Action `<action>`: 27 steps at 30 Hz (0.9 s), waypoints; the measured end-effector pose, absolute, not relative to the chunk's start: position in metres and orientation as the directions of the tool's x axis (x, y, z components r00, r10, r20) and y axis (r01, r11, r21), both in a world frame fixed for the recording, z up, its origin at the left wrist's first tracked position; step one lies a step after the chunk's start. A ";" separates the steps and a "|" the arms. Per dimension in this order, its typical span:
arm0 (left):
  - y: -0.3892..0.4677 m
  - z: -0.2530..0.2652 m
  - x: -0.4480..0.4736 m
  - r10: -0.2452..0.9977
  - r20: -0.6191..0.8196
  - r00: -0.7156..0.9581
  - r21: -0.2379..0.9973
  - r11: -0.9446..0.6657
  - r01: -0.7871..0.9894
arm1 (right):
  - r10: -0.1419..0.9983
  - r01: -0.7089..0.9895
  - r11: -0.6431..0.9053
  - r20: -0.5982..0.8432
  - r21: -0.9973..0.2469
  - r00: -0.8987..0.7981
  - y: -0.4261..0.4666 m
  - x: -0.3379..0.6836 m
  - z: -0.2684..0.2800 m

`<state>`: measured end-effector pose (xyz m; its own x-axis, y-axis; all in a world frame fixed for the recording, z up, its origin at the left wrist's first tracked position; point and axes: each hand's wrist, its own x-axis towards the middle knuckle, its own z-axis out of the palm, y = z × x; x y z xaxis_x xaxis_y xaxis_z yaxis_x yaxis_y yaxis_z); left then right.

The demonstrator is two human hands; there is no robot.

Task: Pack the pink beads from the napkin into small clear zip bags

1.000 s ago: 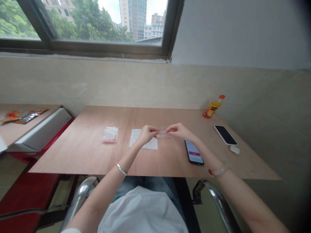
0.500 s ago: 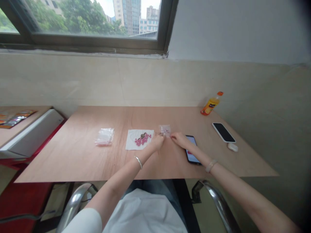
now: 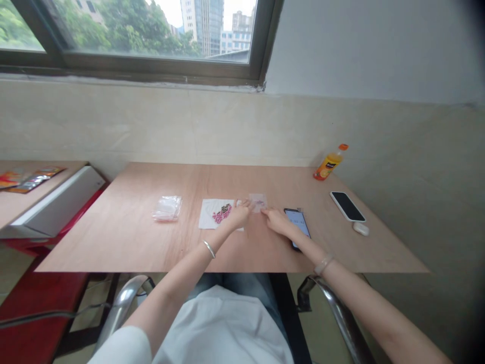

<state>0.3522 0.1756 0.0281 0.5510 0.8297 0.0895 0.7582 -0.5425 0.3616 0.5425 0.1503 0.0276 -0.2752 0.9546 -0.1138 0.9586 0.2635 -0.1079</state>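
A small clear plastic bag (image 3: 258,200) lies flat on the table between my hands, with something small inside that I cannot make out. My left hand (image 3: 241,213) is at its left edge, fingers stretched out and partly over a white sheet (image 3: 205,216). On that sheet is a cluster of pink beads (image 3: 221,216) with a few dark ones; my left hand hides its right part. My right hand (image 3: 278,221) has its fingers drawn together, the tips at the bag's lower right corner.
A phone (image 3: 295,217) with a lit screen lies under my right forearm. Farther right are a white phone (image 3: 346,206), a small white case (image 3: 361,229) and an orange drink bottle (image 3: 329,164). A stack of clear bags (image 3: 167,209) lies left on the wooden table (image 3: 132,247).
My left hand has shifted slightly left and its fingers have spread from a closer grip at the bag. My right hand has moved slightly left, to the bag's corner. The view has shifted a little.
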 end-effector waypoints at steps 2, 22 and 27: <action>0.183 0.045 0.323 0.889 0.119 0.442 0.376 -0.452 0.809 | 0.966 0.968 0.227 -0.101 -0.106 -0.238 0.151 0.538 0.036; 0.152 0.037 0.124 0.499 -0.005 -0.867 0.567 0.715 0.408 | 0.913 0.766 0.406 0.249 -0.498 -0.322 0.148 0.419 0.065; 0.148 0.042 0.121 0.520 0.068 -0.852 0.644 0.629 0.436 | 0.912 0.657 0.411 0.284 -0.632 -0.298 0.141 0.409 0.061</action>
